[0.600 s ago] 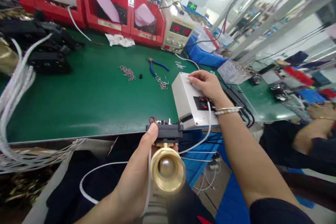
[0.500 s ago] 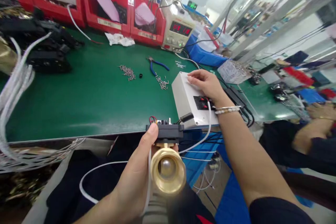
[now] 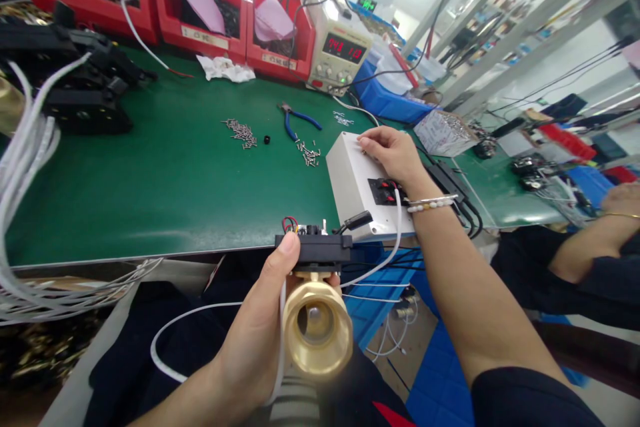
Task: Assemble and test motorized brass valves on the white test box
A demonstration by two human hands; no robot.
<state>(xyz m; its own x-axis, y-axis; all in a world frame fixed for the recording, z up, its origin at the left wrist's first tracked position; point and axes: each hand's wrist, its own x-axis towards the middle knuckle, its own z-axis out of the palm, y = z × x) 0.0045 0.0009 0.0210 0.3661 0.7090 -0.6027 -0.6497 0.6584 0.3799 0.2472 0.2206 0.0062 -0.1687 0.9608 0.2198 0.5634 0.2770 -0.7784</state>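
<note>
In my left hand is a motorised brass ball valve, its round mouth facing me. Part of the ball and a dark gap show inside. My thumb presses the black actuator on top, where red wires and a small circuit board stand exposed. My right hand rests on a white control box, fingers bent together at its top face; what they pinch is hidden. A white cable runs from the box's black and red terminal block towards the valve.
Blue-handled pliers, loose screws and a black ring lie on the green bench. Behind stand red bins and a power supply with red digits. Black assemblies and white cables crowd the left. Another person's arm is at right.
The ball inside the valve has turned, so a dark opening now shows beside it. The power supply's digits have changed. Both hands stay nearly where they were.
</note>
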